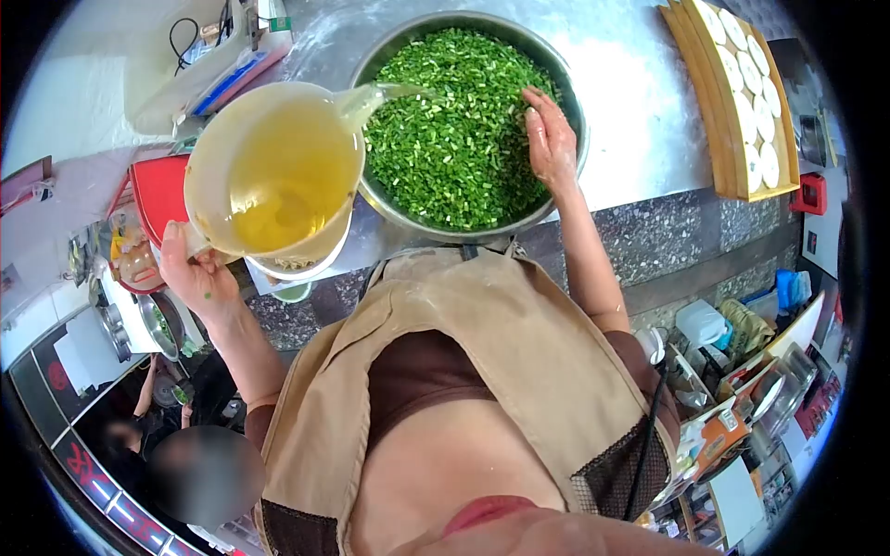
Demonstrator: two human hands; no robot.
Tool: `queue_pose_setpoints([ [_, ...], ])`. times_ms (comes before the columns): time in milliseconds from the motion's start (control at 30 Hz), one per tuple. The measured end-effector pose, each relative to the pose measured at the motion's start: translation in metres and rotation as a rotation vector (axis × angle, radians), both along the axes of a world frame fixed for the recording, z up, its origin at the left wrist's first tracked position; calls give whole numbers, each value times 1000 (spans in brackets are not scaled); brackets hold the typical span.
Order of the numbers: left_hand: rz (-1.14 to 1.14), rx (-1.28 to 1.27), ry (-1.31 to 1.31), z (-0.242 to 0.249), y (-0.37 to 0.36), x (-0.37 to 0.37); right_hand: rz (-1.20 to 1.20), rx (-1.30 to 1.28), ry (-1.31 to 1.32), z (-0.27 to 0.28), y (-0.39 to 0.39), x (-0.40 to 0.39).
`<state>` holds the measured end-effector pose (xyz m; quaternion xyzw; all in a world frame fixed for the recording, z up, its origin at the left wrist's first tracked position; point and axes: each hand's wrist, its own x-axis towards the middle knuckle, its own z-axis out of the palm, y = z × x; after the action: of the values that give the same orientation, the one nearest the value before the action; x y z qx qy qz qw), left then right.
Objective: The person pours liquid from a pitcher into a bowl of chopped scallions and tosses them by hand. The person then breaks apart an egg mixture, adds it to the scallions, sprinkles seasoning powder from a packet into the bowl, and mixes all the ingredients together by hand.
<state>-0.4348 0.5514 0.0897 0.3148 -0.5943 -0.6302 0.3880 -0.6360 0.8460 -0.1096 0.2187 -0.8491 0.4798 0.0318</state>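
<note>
My left hand [199, 273] is wrapped round the handle of a translucent plastic jug [209, 176] that holds yellow liquid. The jug is tilted, and its spout reaches over the left rim of a large metal bowl [573, 153]. Chopped green pieces [454, 130] fill the bowl. At the bowl's right side, my right hand [552, 139] rests on the greens with its fingertips against them, thumb and fingers slightly apart. Below the jug stands a white container [324, 264], mostly hidden by it.
Wooden trays [742, 102] with round white dough pieces stand at the right end of the metal counter [640, 111]. A red container [162, 190] is at the left. Another person [158, 408] shows at the lower left. Shelves with boxes are at the lower right.
</note>
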Motion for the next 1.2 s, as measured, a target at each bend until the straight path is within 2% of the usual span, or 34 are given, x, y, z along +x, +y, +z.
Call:
queue_pose_setpoints([
  [167, -32, -75, -54, 2, 10, -19, -98, -118, -1, 4, 6, 1],
  [533, -122, -105, -118, 2, 25, -30, -159, -204, -50, 12, 12, 0],
  [700, -279, -203, -140, 1, 20, -10, -191, -248, -120, 10, 17, -3],
  [733, -276, -201, -140, 1, 21, -7, -208, -258, -149, 10, 17, -4],
  [800, -63, -335, -263, 1, 25, -2, -220, -267, -178, 11, 17, -5],
  [900, -116, -233, -219, 5, 18, 12, -226, -222, -211, 9, 16, -9],
  [967, -63, -240, -213, 5, 16, 16, -230, -224, -159, 5, 12, -11],
  [1100, -15, -231, -229, 5, 8, 20, -198, -211, -222, 13, 3, -10],
  [1200, 18, -179, -194, 5, 2, 20, -167, -223, -143, 15, -6, -10],
])
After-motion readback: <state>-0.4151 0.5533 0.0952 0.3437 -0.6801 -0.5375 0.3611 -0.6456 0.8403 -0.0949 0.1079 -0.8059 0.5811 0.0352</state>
